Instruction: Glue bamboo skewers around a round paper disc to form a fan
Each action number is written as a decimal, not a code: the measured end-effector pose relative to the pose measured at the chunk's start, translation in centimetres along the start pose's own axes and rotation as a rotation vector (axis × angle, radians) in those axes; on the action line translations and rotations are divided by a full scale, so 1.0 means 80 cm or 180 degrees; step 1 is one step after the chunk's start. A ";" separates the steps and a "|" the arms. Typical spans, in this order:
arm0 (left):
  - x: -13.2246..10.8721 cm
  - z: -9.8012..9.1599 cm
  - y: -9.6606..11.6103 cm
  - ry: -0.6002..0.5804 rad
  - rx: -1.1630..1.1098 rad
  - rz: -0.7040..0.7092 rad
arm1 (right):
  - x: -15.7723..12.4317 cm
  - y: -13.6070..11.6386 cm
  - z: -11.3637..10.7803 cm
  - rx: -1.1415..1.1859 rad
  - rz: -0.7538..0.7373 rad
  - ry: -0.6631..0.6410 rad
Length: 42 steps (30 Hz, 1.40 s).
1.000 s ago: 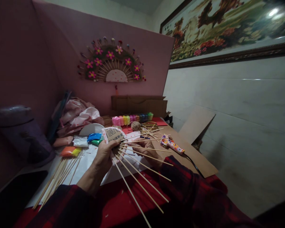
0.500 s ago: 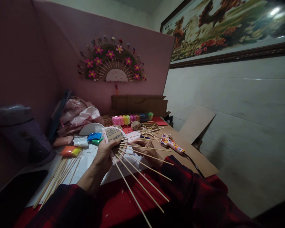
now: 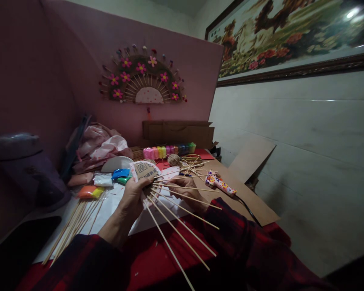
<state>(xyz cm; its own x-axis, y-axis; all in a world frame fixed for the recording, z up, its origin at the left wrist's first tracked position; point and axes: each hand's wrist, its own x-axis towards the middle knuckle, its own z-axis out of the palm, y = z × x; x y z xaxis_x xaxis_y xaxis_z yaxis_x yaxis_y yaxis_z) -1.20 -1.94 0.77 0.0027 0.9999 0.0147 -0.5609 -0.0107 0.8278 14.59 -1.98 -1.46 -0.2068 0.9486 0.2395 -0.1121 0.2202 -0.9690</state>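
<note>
My left hand (image 3: pixel 133 198) is closed on a rounded cardboard fan base (image 3: pixel 142 169) edged with white, pink-spotted cloth, its thumb pressing on the printed face. From the base several thin wooden sticks (image 3: pixel 183 224) fan out to the right and toward me. My right hand (image 3: pixel 186 192) is behind some of these sticks, fingers bent together close to where they meet the base. What its fingertips pinch, if anything, is hidden. To its right a spotted glue gun (image 3: pixel 221 184) with a black cord lies on a brown board (image 3: pixel 255 206).
Loose sticks (image 3: pixel 75 226) and bagged coloured clay (image 3: pixel 91 192) lie left on white paper. Behind are a twine ball (image 3: pixel 173 159), a row of coloured clay packs (image 3: pixel 168 151) and crumpled pink cloth (image 3: pixel 100 141). A flowered fan (image 3: pixel 141 68) hangs on the pink panel. A purple container (image 3: pixel 27 173) stands left.
The cardboard base has tipped very slightly in my left hand. Both hands otherwise stay in nearly the same place.
</note>
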 end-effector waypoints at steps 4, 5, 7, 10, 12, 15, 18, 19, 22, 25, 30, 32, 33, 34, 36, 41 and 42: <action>0.000 0.000 0.000 0.0027 -0.0024 0.0006 | 0.001 0.004 -0.002 0.0031 -0.0009 0.0013; 0.000 0.000 0.000 0.0037 -0.0040 0.0011 | 0.002 0.005 -0.002 0.0051 0.0004 0.0024; 0.000 0.000 -0.001 0.0052 -0.0077 0.0020 | 0.002 0.007 -0.002 0.0084 0.0018 0.0032; 0.001 0.000 -0.001 0.0041 -0.0088 0.0006 | 0.003 0.009 -0.002 0.0090 -0.0009 0.0019; 0.001 0.000 0.000 0.0043 -0.0071 -0.0004 | 0.003 0.010 -0.002 0.0114 -0.0020 0.0020; 0.001 0.000 0.000 0.0080 -0.0061 -0.0003 | 0.003 0.010 -0.002 0.0125 0.0001 0.0011; 0.000 0.001 0.000 0.0059 -0.0056 -0.0003 | 0.002 0.008 -0.002 0.0065 0.0046 0.0028; 0.000 0.001 0.000 0.0058 -0.0058 -0.0004 | 0.001 0.008 -0.002 0.0033 0.0043 0.0033; 0.000 0.000 0.000 0.0079 -0.0078 -0.0004 | 0.001 0.008 -0.002 -0.0020 -0.0020 0.0011; 0.001 -0.001 -0.001 0.0045 -0.0095 0.0005 | 0.001 0.009 -0.001 -0.0025 -0.0051 -0.0004; 0.002 -0.002 -0.001 0.0101 -0.0093 -0.0007 | 0.001 0.007 -0.001 -0.0105 -0.0011 -0.0017; 0.002 -0.003 -0.001 0.0085 -0.0084 -0.0004 | 0.000 0.007 -0.001 -0.0110 0.0003 -0.0007; 0.002 -0.003 -0.002 0.0075 -0.0089 0.0007 | 0.000 0.007 -0.001 -0.0115 0.0002 -0.0008; 0.002 -0.003 -0.002 0.0067 -0.0092 0.0013 | 0.000 0.007 -0.001 -0.0123 0.0001 -0.0008; 0.003 -0.002 -0.002 0.0058 -0.0094 0.0015 | 0.001 0.008 -0.001 -0.0145 -0.0003 -0.0008; 0.002 -0.001 -0.001 0.0053 -0.0098 0.0015 | 0.001 0.011 -0.002 -0.0219 -0.0075 -0.0053; 0.002 -0.001 -0.001 0.0046 -0.0092 0.0013 | 0.001 0.011 -0.003 -0.0232 -0.0072 -0.0049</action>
<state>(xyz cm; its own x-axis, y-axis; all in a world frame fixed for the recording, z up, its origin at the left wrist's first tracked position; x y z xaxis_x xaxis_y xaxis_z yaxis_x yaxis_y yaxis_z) -1.25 -1.76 0.65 -0.0114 0.9999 0.0098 -0.5845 -0.0146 0.8113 14.68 -1.67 -2.27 -0.2200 0.9397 0.2618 -0.0461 0.2581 -0.9650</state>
